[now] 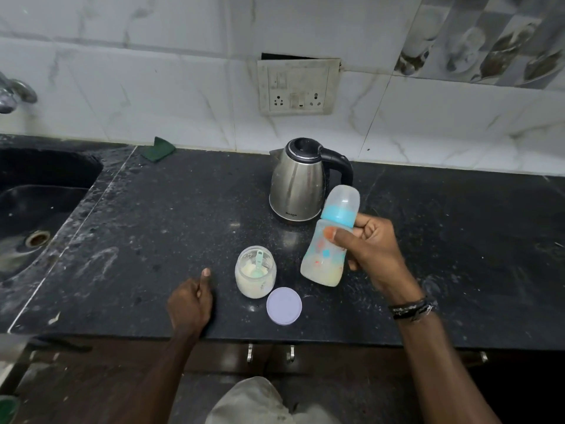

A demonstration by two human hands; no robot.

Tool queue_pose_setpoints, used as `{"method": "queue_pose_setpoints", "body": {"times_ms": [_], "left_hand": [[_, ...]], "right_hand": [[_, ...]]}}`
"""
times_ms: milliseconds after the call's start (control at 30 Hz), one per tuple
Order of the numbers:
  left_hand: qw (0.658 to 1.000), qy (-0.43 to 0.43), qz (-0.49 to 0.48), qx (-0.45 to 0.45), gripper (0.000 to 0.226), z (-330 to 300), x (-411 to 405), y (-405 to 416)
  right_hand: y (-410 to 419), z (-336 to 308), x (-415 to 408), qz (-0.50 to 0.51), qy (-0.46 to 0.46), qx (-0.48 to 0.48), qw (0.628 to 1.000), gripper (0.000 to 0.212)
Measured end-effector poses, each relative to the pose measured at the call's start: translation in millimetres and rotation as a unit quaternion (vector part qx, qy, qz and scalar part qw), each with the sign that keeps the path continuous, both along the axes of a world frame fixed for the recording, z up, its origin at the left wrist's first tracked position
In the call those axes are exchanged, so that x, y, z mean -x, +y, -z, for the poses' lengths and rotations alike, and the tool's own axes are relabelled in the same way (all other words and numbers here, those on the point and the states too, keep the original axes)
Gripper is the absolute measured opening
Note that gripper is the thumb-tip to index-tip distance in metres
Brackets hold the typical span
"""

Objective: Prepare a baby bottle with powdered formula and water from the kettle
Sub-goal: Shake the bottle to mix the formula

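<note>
Black stone counter bearing the kettle, white tiled wall behind.

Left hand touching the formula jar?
Apart. The head view shows a strip of bare counter between the left hand and the formula jar.
</note>
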State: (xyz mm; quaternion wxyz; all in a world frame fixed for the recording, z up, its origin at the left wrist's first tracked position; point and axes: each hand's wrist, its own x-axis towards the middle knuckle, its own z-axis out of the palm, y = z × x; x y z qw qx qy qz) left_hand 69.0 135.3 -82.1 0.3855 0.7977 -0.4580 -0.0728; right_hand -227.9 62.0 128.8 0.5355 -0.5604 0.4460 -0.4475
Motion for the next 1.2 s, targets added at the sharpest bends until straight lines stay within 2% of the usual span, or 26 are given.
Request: {"method": "queue_pose_setpoints", "body": {"times_ms": [67, 100, 200, 233, 333, 367, 467, 533, 600, 633, 733, 767, 833, 900, 967, 1033, 1133, 1200], "left_hand": [[1.000, 0.002, 0.000, -0.001, 0.060, 0, 1, 1], [1.000, 0.003, 0.000, -0.001, 0.060, 0, 1, 1], [1.000, 0.000, -0.002, 0.002, 0.059, 0, -1, 0], [1.000, 0.002, -0.002, 0.001, 0.061, 0, -1, 0], [1.000, 0.000, 0.002, 0.008, 0.062, 2, -1, 1], [1.000, -0.001, 0.004, 0.011, 0.062, 2, -1, 1], [1.000, -0.004, 0.003, 0.015, 0.061, 1, -1, 0], [1.000, 0.000, 0.000, 0.007, 0.062, 1, 0, 1], [1.000, 0.002, 0.001, 0.008, 0.061, 2, -1, 2], [1.000, 0.002, 0.001, 0.009, 0.061, 2, -1, 2], [1.000, 0.004, 0.005, 0.012, 0.062, 1, -1, 0], [1.000, 0.004, 0.008, 0.010, 0.062, 1, -1, 0], [1.000, 0.004, 0.011, 0.006, 0.062, 0, 0, 0], [1.000, 0.004, 0.008, 0.005, 0.060, 0, 0, 1], [1.000, 0.000, 0.008, 0.007, 0.060, -1, -1, 1], [1.000, -0.001, 0.009, 0.006, 0.061, -1, 0, 1], [1.000, 0.005, 0.009, -0.001, 0.062, -1, 0, 1], [1.000, 0.003, 0.007, 0.000, 0.062, 0, -1, 1]], "right_hand": [[-1, 0, 0, 0.020, -0.076, -0.024, 0.997, 0.017], [-2, -2, 1, 0.036, -0.077, -0.030, 0.996, 0.017], [-4, -2, 3, 0.024, 0.035, -0.009, 0.999, 0.018], [-1, -2, 2, 0.007, 0.035, -0.005, 0.999, 0.020], [-1, -3, 1, 0.031, -0.071, -0.038, 0.996, 0.023], [-3, -5, 2, 0.045, -0.071, -0.043, 0.996, 0.024], [-8, -8, 2, 0.014, 0.023, -0.022, 0.999, 0.026], [-5, -7, 0, -0.015, 0.003, -0.025, 1.000, 0.028], [-6, -5, 1, 0.002, -0.047, -0.047, 0.998, 0.033], [-7, -4, 1, 0.013, -0.042, -0.052, 0.998, 0.036], [-6, -3, 2, -0.023, 0.049, -0.042, 0.998, 0.039], [-3, -1, 1, -0.049, 0.054, -0.041, 0.997, 0.036], [-2, 2, 2, -0.051, -0.006, -0.052, 0.997, 0.033], [-6, 2, 3, -0.006, -0.047, -0.071, 0.996, 0.036], [-8, 0, 4, -0.001, 0.009, -0.063, 0.998, 0.039], [-5, -2, 4, -0.045, 0.046, -0.046, 0.997, 0.039], [-4, -2, 5, -0.036, -0.014, -0.047, 0.998, 0.036], [-6, -4, 5, -0.012, 0.013, -0.042, 0.999, 0.036]]}}
